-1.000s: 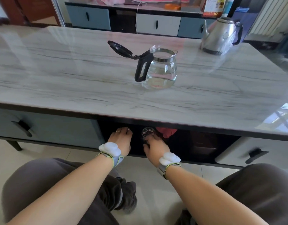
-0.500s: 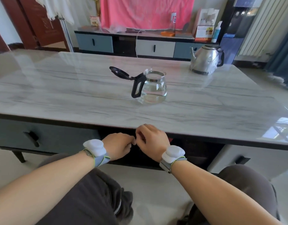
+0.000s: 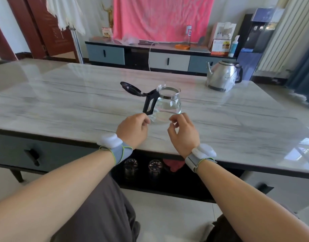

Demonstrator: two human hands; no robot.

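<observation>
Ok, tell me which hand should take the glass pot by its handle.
Left. The black handle of the glass pot points toward the left hand, whose curled fingers are right beside the handle's lower end. The right hand hovers in front of the pot's glass body and would probably have to reach across.

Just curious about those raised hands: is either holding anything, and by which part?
Cannot be told: left hand and right hand hover with curled fingers before the glass pot, nothing visible in them.

Jug (image 3: 168,105) on table (image 3: 63,102) centre, kettle (image 3: 221,78) behind right; glasses (image 3: 131,165) on shelf (image 3: 167,182) beneath
</observation>
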